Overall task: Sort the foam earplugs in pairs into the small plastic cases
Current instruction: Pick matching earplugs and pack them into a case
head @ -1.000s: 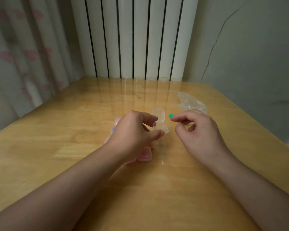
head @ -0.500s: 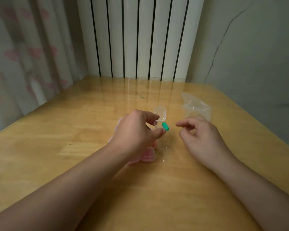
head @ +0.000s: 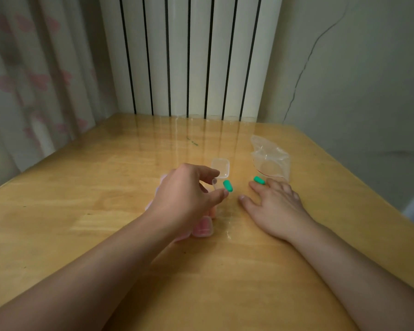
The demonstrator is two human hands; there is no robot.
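My left hand (head: 187, 194) pinches a small clear plastic case (head: 220, 168) between forefinger and thumb, its lid tipped open away from me. One green foam earplug (head: 227, 185) lies in the case's bottom half, just past my thumb tip. My right hand (head: 273, 206) rests low over the table with its fingers stretched out. Its fingertips reach a second green earplug (head: 259, 180) lying on the wood. Pink cases (head: 203, 227) lie under my left wrist, mostly hidden.
A crumpled clear plastic bag (head: 270, 158) lies beyond my right hand. The wooden table (head: 105, 177) ends at a white radiator behind it, a curtain on the left and a wall on the right.
My right hand let the green earplug go into the clear case, then spread its fingers and moved right and down to a second green earplug. My left hand stayed on the case.
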